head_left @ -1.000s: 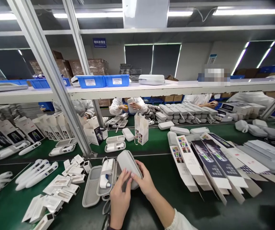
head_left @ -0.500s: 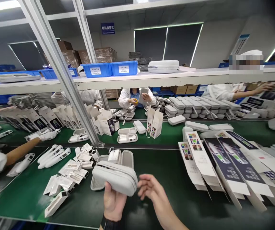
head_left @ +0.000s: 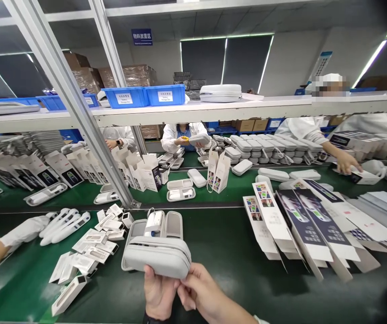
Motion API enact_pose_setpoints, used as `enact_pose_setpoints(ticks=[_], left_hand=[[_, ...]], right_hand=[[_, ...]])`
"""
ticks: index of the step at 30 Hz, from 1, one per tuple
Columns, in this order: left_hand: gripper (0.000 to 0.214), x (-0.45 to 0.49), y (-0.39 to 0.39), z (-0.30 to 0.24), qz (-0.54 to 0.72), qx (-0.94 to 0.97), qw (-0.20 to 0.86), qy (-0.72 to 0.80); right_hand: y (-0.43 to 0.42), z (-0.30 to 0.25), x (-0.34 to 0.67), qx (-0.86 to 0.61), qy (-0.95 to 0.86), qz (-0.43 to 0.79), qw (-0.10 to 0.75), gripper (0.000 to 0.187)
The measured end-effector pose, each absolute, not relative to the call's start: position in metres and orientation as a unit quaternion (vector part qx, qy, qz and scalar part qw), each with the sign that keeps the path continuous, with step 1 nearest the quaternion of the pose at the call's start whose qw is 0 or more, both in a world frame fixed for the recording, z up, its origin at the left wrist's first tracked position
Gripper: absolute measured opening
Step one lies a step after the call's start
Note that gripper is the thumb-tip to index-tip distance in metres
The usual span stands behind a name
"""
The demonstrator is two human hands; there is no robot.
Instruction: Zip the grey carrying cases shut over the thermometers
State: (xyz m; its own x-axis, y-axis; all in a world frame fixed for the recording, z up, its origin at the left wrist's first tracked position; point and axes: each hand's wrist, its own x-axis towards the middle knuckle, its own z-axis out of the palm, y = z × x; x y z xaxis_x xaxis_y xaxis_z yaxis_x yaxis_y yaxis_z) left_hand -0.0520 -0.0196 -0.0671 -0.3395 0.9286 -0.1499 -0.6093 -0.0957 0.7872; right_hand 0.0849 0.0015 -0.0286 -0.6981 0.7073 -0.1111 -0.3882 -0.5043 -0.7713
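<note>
So your right hand (head_left: pixel 202 288) has just come in: half a second ago it's off to the side with fingers spread, and now its fingertips are bunched right up against the right end of the grey case (head_left: pixel 156 258). For the work you're on, I'd read that as going from one-hand holding to both hands on the case, left carrying, right fiddling at the end. Your left hand (head_left: pixel 159 292) has it cradled from below, thumb up on the near side, and that grip looks snug. Can't tell if your right fingers are pinching a pull or strap, it's hidden. The case is up off the green surface (head_left: pixel 227 265), between its far and near edges, in front of an open case (head_left: pixel 174 223) lying there. Also, a co-worker's gloved hand (head_left: pixel 28 231) has moved onto the white devices (head_left: pixel 65 227) toward the surface's left side. As for looks, your case is long with rounded ends, pale and smooth, tilted a bit with the right end lower. There's a seam along it and a dark slit on the upper left, so I'm guessing it's not fully closed there.
</note>
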Motion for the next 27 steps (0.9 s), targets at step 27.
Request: enact_pose_setpoints(ticks=[27], left_hand=[[0.077,-0.051,-0.056,-0.015,0.629,0.213,0.505,0.551]], right_hand=[[0.037,0.034,0.166,-0.292,-0.408,0.848,0.171,0.034]])
